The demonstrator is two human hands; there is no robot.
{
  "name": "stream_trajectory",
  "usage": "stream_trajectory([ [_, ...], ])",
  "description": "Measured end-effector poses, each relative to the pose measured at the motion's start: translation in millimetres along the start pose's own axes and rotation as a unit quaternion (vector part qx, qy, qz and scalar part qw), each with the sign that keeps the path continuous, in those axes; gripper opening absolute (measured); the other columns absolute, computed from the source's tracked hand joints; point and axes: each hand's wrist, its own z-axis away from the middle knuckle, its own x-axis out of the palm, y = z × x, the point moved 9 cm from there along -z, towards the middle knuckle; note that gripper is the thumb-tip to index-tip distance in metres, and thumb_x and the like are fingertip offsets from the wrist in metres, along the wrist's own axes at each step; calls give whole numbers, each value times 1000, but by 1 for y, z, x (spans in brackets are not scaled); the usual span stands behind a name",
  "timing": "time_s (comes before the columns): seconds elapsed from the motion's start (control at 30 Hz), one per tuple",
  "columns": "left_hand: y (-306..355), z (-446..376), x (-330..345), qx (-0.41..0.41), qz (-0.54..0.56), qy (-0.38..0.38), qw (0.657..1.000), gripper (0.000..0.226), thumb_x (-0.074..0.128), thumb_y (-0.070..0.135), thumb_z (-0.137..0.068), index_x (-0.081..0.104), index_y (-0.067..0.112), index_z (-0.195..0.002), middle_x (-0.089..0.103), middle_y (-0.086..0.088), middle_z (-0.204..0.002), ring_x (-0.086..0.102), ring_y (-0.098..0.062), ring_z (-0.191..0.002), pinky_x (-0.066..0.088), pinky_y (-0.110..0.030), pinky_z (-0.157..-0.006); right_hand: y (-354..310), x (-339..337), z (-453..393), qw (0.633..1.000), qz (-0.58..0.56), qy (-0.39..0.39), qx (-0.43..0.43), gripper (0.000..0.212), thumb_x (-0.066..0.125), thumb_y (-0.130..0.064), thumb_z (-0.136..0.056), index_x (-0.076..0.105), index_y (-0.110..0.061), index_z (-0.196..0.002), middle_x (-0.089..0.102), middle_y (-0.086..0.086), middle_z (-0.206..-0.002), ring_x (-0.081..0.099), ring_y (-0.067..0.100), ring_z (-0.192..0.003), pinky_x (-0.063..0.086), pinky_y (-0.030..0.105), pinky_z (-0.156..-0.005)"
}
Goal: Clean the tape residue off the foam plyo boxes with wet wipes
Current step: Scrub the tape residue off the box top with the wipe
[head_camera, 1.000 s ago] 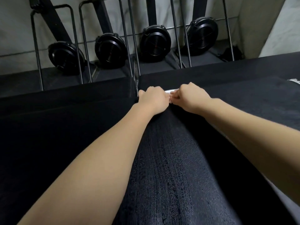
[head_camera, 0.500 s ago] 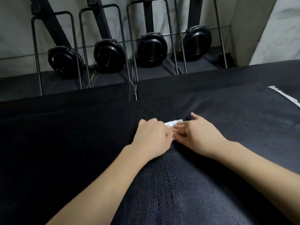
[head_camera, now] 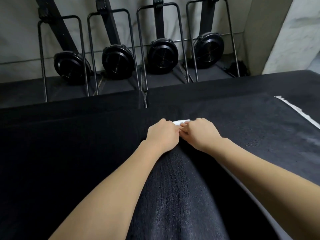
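A black foam plyo box [head_camera: 251, 129] fills the lower view, its top streaked wet in a band running back toward me. A folded white wet wipe [head_camera: 181, 122] lies on that top, mostly covered by my hands. My left hand [head_camera: 161, 134] and my right hand [head_camera: 200, 135] sit side by side with fingers curled over the wipe, pressing it onto the foam. A strip of white tape residue [head_camera: 297, 110] runs along the box top at the far right.
A second black box [head_camera: 69, 122] adjoins on the left, with a seam between the two. Beyond the boxes, several black rowing machines [head_camera: 161, 55] stand upright against a pale wall. A pale corner wall [head_camera: 294, 35] rises at the right.
Both hands pulled the wipe back from the box's far edge toward me, then stayed about mid-top. The wet streak behind them has grown.
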Motion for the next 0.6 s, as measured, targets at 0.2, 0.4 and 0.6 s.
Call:
stream_trajectory([
  [0.2,12,55,8,21,6,16,1000,33,36,41,-103,65,34,-117,39,4,-89,48,-18,-77,34,-30,-65,-22,-9,56,994,81,37,-60,40,29,-39,-98,59,-22,-78,64,-2,-73,53,24,-60,19,33,-53],
  [0.4,12,59,8,23,-2,34,999,35,33,43,-104,62,32,-120,40,3,-91,48,-20,-72,35,-30,-63,-20,0,54,990,89,60,-86,49,22,-38,-93,61,-20,-70,61,-2,-65,52,25,-55,19,33,-67],
  [0.6,5,26,7,1,-1,16,1000,35,35,42,-103,64,34,-121,37,5,-91,43,-16,-79,37,-32,-69,-5,2,25,995,28,58,-74,73,4,-52,-87,70,-21,-81,68,-4,-82,59,24,-67,21,30,-71],
])
